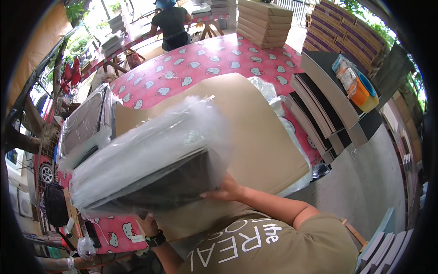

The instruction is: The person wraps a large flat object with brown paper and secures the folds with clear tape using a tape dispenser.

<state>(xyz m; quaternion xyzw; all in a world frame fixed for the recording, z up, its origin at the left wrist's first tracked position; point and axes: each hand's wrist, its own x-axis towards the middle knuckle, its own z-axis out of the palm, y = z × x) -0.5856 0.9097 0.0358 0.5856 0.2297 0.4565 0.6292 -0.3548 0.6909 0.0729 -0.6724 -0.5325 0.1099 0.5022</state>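
A bulky bundle of dark, flat sheets or boards wrapped in clear plastic (150, 150) is held tilted above the table, smeared by motion. My right hand (226, 188) grips its lower right corner, thumb over the dark face. Under its lower left edge, my left hand (148, 224), with a black watch at the wrist, clasps the bundle; its fingers are partly hidden. Beneath lies a wide stack of brown paper sheets (260, 141), with clear plastic along its right side. Another plastic-wrapped stack (84, 116) rests at the left.
A pink patterned cloth (200, 59) covers the table. Black and grey boards (315, 107) are piled at right, with tape rolls (362, 89) on top. Brown paper packages (264, 23) and cartons (344, 34) stand farther back. Another person (171, 27) sits at a far table.
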